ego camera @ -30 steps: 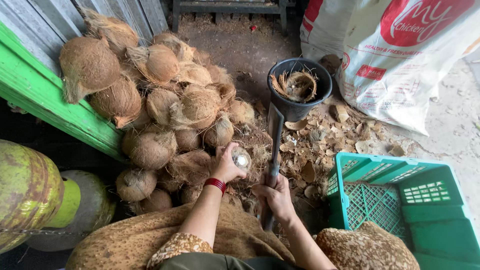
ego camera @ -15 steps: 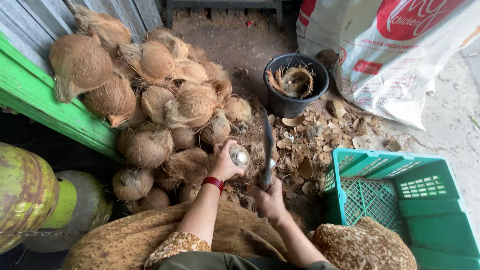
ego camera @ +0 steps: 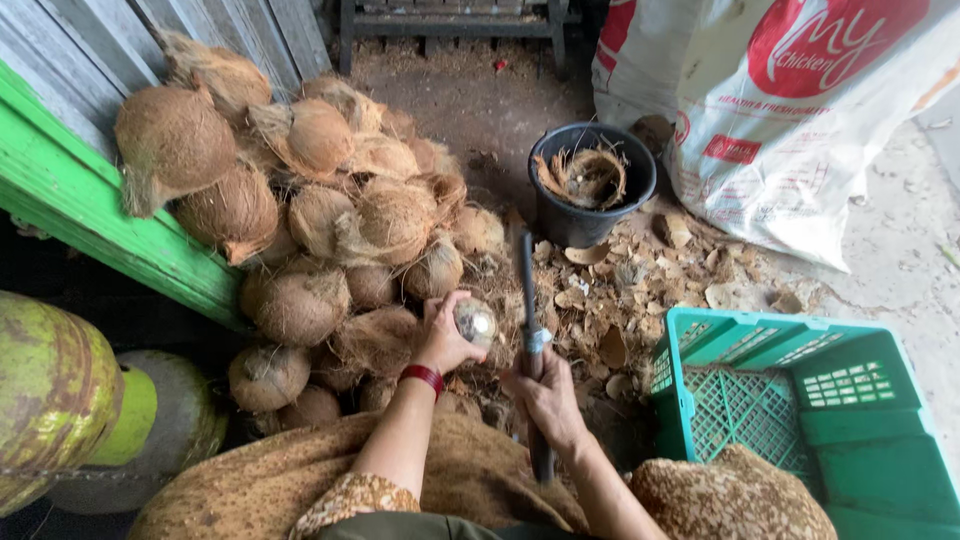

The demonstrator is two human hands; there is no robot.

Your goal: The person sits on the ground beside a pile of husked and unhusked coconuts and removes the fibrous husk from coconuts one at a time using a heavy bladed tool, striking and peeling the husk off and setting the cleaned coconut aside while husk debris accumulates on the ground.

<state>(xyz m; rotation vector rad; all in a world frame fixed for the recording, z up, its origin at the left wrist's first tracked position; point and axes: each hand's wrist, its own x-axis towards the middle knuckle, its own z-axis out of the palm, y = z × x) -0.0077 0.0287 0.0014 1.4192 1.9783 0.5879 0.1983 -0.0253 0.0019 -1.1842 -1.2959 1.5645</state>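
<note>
My left hand (ego camera: 443,335), with a red band at the wrist, grips a small peeled coconut (ego camera: 476,322) in front of the pile. My right hand (ego camera: 548,395) is closed around the handle of a long dark knife (ego camera: 530,310), whose blade points up and away over the shell scraps. The blade stands just right of the held coconut. A heap of brown husked coconuts (ego camera: 330,230) lies to the left of both hands.
A black bucket (ego camera: 592,193) with husk pieces stands beyond the knife. Broken shell scraps (ego camera: 640,290) litter the ground. A teal plastic crate (ego camera: 800,410) sits right, a white printed sack (ego camera: 800,120) behind it. A green wooden beam (ego camera: 110,225) and a green gas cylinder (ego camera: 50,400) are left.
My right hand has drawn the knife back from the bucket's edge, so the blade now stands closer beside the held coconut. My left hand keeps the coconut in nearly the same place.
</note>
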